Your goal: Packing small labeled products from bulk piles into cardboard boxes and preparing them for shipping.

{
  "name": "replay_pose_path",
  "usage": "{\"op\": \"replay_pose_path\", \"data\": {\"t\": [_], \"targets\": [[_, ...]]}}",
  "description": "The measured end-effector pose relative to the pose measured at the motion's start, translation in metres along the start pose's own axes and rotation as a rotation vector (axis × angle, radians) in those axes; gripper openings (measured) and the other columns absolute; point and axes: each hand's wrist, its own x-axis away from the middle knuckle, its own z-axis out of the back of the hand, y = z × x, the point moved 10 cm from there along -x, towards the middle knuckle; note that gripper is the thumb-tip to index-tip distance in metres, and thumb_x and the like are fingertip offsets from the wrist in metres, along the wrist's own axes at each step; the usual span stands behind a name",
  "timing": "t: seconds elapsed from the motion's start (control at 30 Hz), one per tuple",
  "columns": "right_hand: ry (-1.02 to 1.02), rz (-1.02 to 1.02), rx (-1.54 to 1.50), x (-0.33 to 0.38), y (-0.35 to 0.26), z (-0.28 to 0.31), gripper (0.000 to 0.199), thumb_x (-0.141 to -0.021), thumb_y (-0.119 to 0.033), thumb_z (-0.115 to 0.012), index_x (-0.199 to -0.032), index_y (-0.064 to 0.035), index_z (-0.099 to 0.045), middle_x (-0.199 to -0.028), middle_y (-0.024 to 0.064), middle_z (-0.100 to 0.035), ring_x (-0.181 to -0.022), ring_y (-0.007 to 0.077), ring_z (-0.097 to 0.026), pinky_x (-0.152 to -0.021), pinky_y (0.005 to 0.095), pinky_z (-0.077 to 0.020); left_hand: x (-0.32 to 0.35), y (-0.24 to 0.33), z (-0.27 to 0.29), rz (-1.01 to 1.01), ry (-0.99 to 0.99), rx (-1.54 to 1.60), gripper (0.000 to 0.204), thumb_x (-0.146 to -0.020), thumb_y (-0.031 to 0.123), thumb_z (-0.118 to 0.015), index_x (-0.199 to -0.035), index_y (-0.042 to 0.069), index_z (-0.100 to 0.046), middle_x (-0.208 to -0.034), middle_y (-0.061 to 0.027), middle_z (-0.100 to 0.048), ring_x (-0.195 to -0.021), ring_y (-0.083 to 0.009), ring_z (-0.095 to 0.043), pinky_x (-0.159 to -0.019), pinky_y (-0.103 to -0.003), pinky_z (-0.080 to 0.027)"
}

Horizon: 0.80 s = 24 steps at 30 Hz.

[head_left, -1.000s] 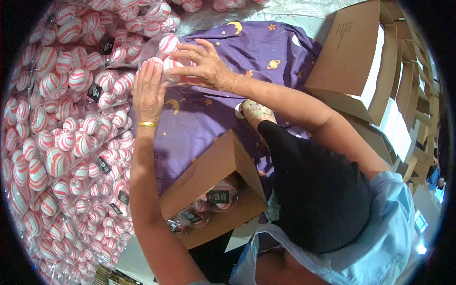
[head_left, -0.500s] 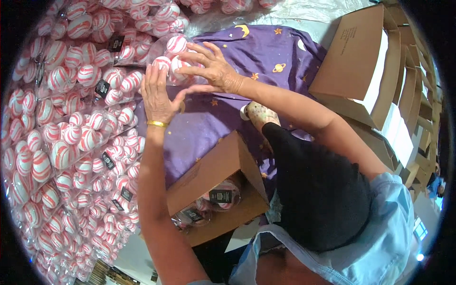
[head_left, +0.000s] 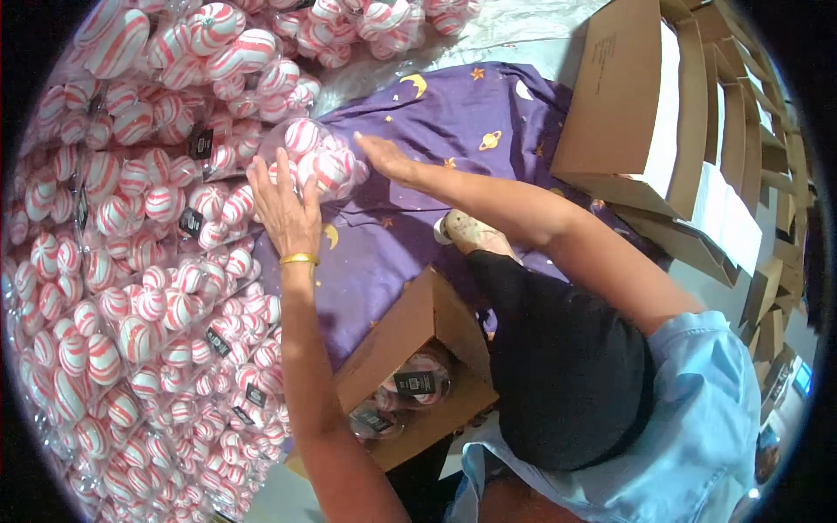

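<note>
Both open hands, left hand (head_left: pixel 286 205) and right hand (head_left: pixel 384 159), press flat against a clear plastic pack of red-and-white striped balls (head_left: pixel 318 161) on the purple star-print cloth (head_left: pixel 453 113), a light, crinkly, probably slippery bundle best cupped from its two sides.

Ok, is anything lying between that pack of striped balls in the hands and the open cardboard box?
Nothing visible does. The left hand and right hand cup the pack of striped balls; between it and the open cardboard box lies only flat purple cloth, with the left forearm alongside.
</note>
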Motion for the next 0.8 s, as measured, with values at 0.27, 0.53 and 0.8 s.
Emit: {"op": "replay_pose_path", "data": {"t": [0.27, 0.53, 0.8], "targets": [[0.128, -0.233, 0.131, -0.028, 0.063, 0.011, 0.067, -0.086, -0.061, -0.040, -0.091, 0.0015, -0.065, -0.079, 0.0155, -0.063, -0.081, 0.0296, -0.057, -0.075, 0.0371, -0.0422, 0.003, -0.008, -0.005, 0.056, 0.001, 0.184, 0.054, -0.090, 0.026, -0.050, -0.138, 0.007, -0.035, -0.145, -0.0222, -0.023, -0.134, -0.0393, -0.019, -0.109, -0.048, -0.018], [-0.072, -0.276, -0.363, 0.003, 0.026, -0.001, 0.045, -0.082, -0.049, -0.060, -0.092, -0.0058, -0.066, -0.071, -0.0018, -0.057, -0.064, 0.0089, -0.050, -0.053, 0.0236, -0.0377, 0.033, -0.060, -0.007, 0.268, 0.089, 0.735, 0.050, -0.093, 0.022, -0.045, -0.135, -0.002, -0.033, -0.139, -0.0176, -0.032, -0.132, -0.0282, -0.026, -0.109, -0.040, -0.019], [0.035, 0.167, -0.277, 0.037, -0.070, 0.071, 0.056, -0.087, -0.028, -0.062, -0.134, -0.0041, -0.043, -0.121, 0.0090, -0.053, -0.109, 0.0146, -0.049, -0.093, 0.0275, -0.0389, 0.061, -0.056, -0.072, 0.762, 0.222, 1.630, 0.064, -0.096, 0.050, -0.030, -0.139, 0.003, -0.028, -0.140, -0.0121, -0.036, -0.127, -0.0242, -0.037, -0.106, -0.039, -0.030]]}}
